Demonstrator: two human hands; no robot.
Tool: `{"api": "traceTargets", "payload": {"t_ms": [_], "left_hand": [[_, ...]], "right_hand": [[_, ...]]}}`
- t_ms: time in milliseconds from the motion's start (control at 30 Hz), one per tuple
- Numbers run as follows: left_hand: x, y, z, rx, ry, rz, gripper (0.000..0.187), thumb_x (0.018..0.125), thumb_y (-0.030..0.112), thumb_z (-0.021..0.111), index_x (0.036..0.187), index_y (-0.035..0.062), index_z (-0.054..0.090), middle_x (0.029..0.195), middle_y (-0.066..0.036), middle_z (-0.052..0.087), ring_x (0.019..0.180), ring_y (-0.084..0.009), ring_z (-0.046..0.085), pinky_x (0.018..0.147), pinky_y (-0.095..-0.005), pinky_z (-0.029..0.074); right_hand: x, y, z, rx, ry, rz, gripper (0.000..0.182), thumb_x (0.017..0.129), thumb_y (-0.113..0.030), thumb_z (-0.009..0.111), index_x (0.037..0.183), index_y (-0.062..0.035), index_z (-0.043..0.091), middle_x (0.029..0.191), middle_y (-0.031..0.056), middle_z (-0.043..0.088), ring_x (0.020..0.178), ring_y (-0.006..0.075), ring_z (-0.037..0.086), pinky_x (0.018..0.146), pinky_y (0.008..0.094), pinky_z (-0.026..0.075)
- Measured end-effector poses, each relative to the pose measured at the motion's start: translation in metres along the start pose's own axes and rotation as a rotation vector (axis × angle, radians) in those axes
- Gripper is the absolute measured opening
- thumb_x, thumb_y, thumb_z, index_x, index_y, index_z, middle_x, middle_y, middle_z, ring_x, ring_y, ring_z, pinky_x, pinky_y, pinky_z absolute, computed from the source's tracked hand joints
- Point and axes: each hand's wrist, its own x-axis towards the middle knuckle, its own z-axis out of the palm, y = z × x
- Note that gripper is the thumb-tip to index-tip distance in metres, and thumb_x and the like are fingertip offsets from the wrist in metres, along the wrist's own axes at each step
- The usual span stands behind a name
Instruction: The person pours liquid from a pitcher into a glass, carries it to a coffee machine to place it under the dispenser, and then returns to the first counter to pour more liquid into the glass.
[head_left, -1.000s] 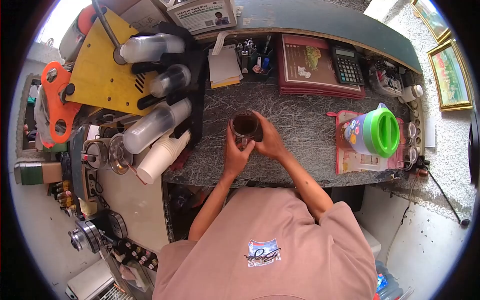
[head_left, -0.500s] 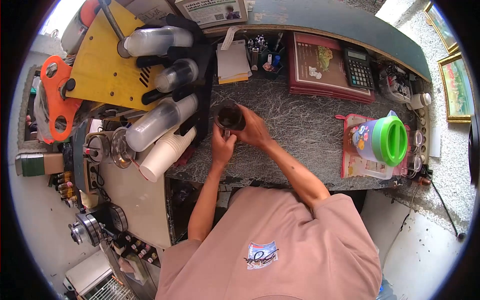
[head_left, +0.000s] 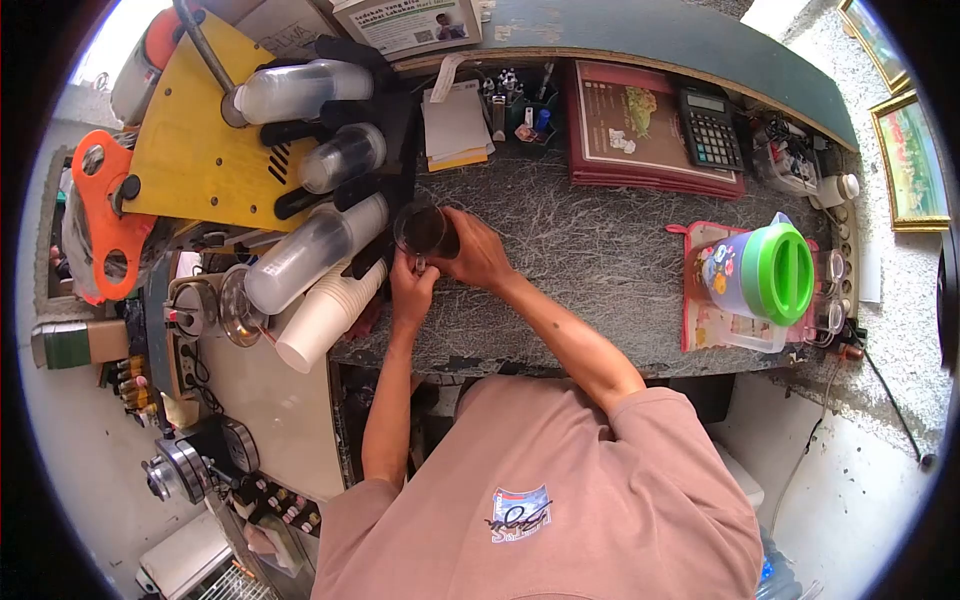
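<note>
A glass mug with dark contents is held above the grey marbled counter, close to the cup rack. My left hand is closed at the mug's near side, where its handle shows. Against the mug's right side, my right hand wraps its fingers around the glass. Just left of the mug, a stack of white paper cups and stacks of clear plastic cups lie tilted in the black rack.
On the right, a green-lidded pitcher stands on a cloth. Maroon menus, a calculator, and a pen holder line the back under a raised shelf. A yellow panel rises at the left.
Both hands and the mug have moved a little to the left, nearer the cup rack. The grip on the mug looks the same. The camera view has shifted slightly.
</note>
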Motion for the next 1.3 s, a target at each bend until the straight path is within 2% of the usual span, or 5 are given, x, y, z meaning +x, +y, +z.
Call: {"api": "traceTargets", "payload": {"t_ms": [467,733,967,1067,1300], "left_hand": [[-0.033,-0.018,0.032,0.046,0.285,-0.029,0.077,0.093,0.005,0.067,0.156,0.0052,0.022,0.146,-0.019,0.044,0.121,-0.0255,0.056,0.100,-0.0370,0.047],[-0.082,-0.011,0.052,0.124,0.332,-0.203,0.074,0.095,0.003,0.064,0.154,0.0069,0.020,0.126,-0.015,0.050,0.100,-0.0176,0.060,0.081,-0.0282,0.052],[-0.099,-0.009,0.069,0.284,0.163,-0.137,0.071,0.095,0.002,0.063,0.153,0.0060,0.022,0.111,-0.010,0.053,0.088,-0.0134,0.057,0.071,-0.0263,0.049],[-0.097,-0.003,0.071,0.311,0.084,-0.106,0.055,0.095,0.004,0.063,0.145,0.0052,0.040,0.098,-0.006,0.059,0.082,-0.0118,0.059,0.068,-0.0265,0.048],[-0.088,0.024,0.071,0.510,-0.288,-0.071,0.016,0.094,0.006,0.063,0.108,0.0027,0.070,0.085,-0.008,0.068,0.072,-0.0155,0.064,0.066,-0.0319,0.050]], "right_hand": [[-0.101,-0.002,-0.096,0.168,-0.086,0.225,0.074,0.089,-0.023,0.075,0.150,-0.0050,0.039,0.148,0.0228,0.049,0.135,0.0403,0.049,0.108,0.0450,0.044],[-0.289,0.008,-0.233,-0.347,0.659,0.556,0.009,0.090,-0.005,0.069,0.096,-0.0007,0.073,0.081,0.0104,0.071,0.069,0.0184,0.068,0.064,0.0314,0.052],[-0.342,0.060,-0.437,-0.950,1.155,0.644,0.033,0.087,-0.020,0.077,0.114,-0.0022,0.068,0.113,0.0137,0.069,0.099,0.0256,0.066,0.085,0.0387,0.052],[-0.330,0.087,-0.521,-1.173,1.123,0.664,0.076,0.075,-0.034,0.088,0.136,-0.0032,0.054,0.134,0.0223,0.058,0.121,0.0352,0.057,0.102,0.0452,0.045],[-0.308,0.135,-0.599,-1.136,0.771,0.864,0.094,0.069,-0.042,0.090,0.143,-0.0046,0.046,0.132,0.0253,0.058,0.126,0.0417,0.054,0.106,0.0473,0.043]]}}
